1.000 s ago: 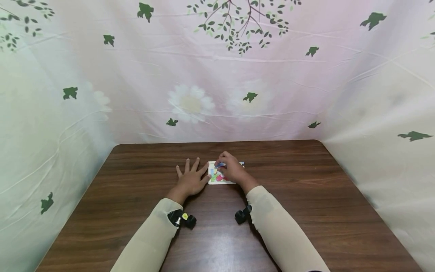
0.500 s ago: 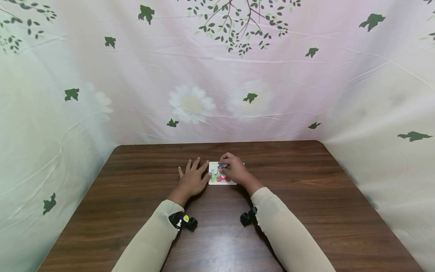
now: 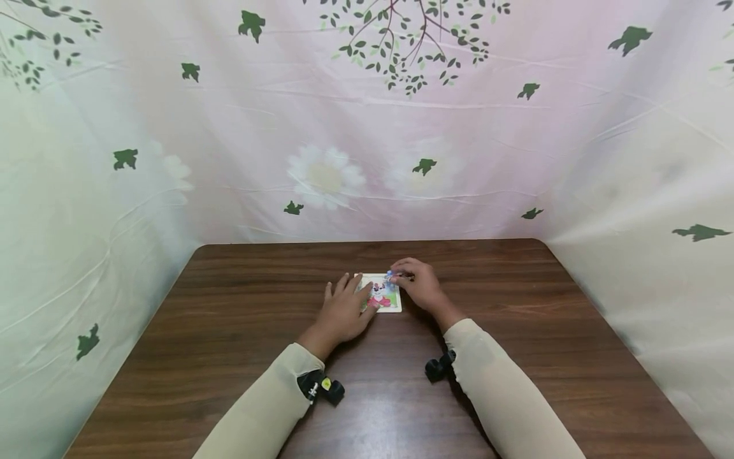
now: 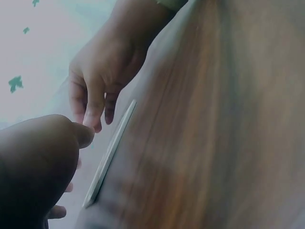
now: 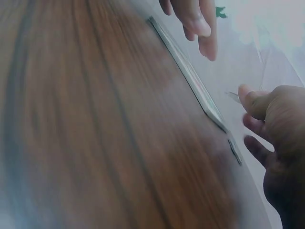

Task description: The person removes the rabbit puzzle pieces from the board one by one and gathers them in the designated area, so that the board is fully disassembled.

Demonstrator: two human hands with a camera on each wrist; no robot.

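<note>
A thin white-edged picture board with a colourful cartoon picture lies flat near the table's far side, seen edge-on in the left wrist view and right wrist view. My left hand spreads relaxed fingers over its left part; whether they press is unclear. At the board's upper right corner, my right hand pinches a small blue piece, which shows as a thin sliver at the fingertips. The fingers partly cover the piece.
A thin flat thing lies by the board's near right end in the right wrist view. The brown wooden table meets a pale curtain with leaf and flower prints behind and at both sides.
My right hand has moved right, from over the board's middle to its upper right corner. My left hand has shifted right, from beside the board onto its left part.
</note>
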